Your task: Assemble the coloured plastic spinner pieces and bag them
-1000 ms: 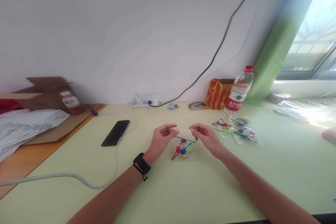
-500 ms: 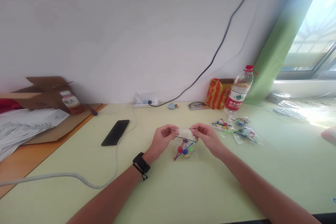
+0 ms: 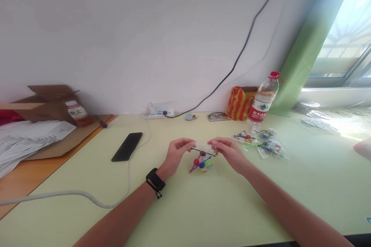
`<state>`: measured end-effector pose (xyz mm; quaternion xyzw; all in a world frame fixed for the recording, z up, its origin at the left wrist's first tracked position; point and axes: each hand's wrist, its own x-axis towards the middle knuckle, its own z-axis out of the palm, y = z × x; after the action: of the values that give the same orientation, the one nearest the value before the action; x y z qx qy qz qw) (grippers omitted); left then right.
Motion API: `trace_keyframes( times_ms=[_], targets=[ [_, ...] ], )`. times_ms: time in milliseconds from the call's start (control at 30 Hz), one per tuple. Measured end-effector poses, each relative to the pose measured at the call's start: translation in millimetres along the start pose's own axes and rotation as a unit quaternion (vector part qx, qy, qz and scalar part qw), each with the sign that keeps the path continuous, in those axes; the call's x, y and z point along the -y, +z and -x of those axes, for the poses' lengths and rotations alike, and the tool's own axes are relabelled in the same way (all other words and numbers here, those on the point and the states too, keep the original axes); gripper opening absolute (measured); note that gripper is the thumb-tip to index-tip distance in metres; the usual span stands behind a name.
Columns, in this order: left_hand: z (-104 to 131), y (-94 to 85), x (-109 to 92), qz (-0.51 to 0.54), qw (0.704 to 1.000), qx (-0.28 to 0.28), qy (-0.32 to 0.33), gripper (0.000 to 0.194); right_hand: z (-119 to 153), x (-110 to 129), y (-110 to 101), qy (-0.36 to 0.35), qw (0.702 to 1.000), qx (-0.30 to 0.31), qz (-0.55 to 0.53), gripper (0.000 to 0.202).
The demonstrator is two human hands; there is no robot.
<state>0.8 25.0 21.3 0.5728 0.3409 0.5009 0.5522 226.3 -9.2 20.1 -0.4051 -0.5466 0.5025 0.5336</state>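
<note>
Between my two hands hangs a clear plastic bag (image 3: 209,170) with colourful rods and balls inside, red, blue, green and black among them. My left hand (image 3: 178,154) pinches the bag's upper left corner between thumb and fingers. At the upper right corner, my right hand (image 3: 226,151) pinches it in the same way. A black band sits on my left wrist. To the right of my right hand lie several similar clear bags (image 3: 271,147) of coloured rods and balls.
A black phone (image 3: 126,147) and a white cable (image 3: 129,177) lie to the left. Along the wall stand a power strip (image 3: 159,113), glasses (image 3: 218,116), a striped bag (image 3: 240,104) and a large water bottle (image 3: 262,102). Further left are a drink bottle (image 3: 79,113) and white packets (image 3: 31,139).
The bag has shifted slightly left and up, and its contents have tilted a little. Both hands still pinch its top corners, with small finger shifts.
</note>
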Motion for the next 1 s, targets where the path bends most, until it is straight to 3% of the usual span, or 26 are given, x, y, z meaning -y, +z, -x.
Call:
trace_keyframes(
  times_ms=[200,467,800,1000],
  targets=[
    [0.2,2.6,-0.1,-0.038,0.999,-0.006,0.003,0.035,0.0,-2.1,2.3,-0.001,0.999,-0.005,0.048,0.044],
    [-2.0,1.5,4.9,-0.075,0.996,0.044,0.025,0.024,-0.4,-0.4,0.7,-0.008,0.998,-0.015,0.056,0.032],
    [-3.5,-3.5,7.4,-0.012,0.999,0.034,0.004,0.015,-0.4,-2.6,-2.9,-0.017,1.0,0.005,0.02,0.021],
    [0.1,-0.4,2.6,-0.032,0.999,0.031,0.0,0.019,2.2,6.2,-0.7,-0.028,0.998,0.027,0.042,0.026]
  ],
)
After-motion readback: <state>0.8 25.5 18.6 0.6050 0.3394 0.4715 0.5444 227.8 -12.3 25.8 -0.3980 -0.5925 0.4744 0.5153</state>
